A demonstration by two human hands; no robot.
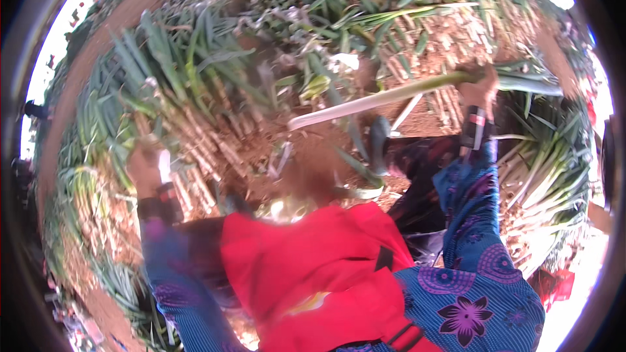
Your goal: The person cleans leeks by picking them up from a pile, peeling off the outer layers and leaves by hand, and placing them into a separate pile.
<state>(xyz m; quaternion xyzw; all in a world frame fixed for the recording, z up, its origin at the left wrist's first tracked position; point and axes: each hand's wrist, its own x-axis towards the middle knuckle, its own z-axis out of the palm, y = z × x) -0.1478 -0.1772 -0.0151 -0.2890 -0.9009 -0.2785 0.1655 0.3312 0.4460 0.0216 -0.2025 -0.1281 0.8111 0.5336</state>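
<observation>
View: head.
Right hand [481,88]: fingers clamped around a single leek [365,105].
Leek position: in front of the body, above the soil [427,124].
Long axis: crosswise, white end left of the grip and slightly bodyward, green leaves right.
Nearer hand: right; the left hand [147,163] is well apart from the white end.
Left grip: blurred, beside heaped leek stalks [212,146]; cannot tell whether closed.

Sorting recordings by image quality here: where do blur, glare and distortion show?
Head view: the left hand is blurred; head view: the long leek-like stalk in the right hand looks sharper; head view: white glare washes out patches along the rim; head view: the brown dirt strip bends at upper left.
</observation>
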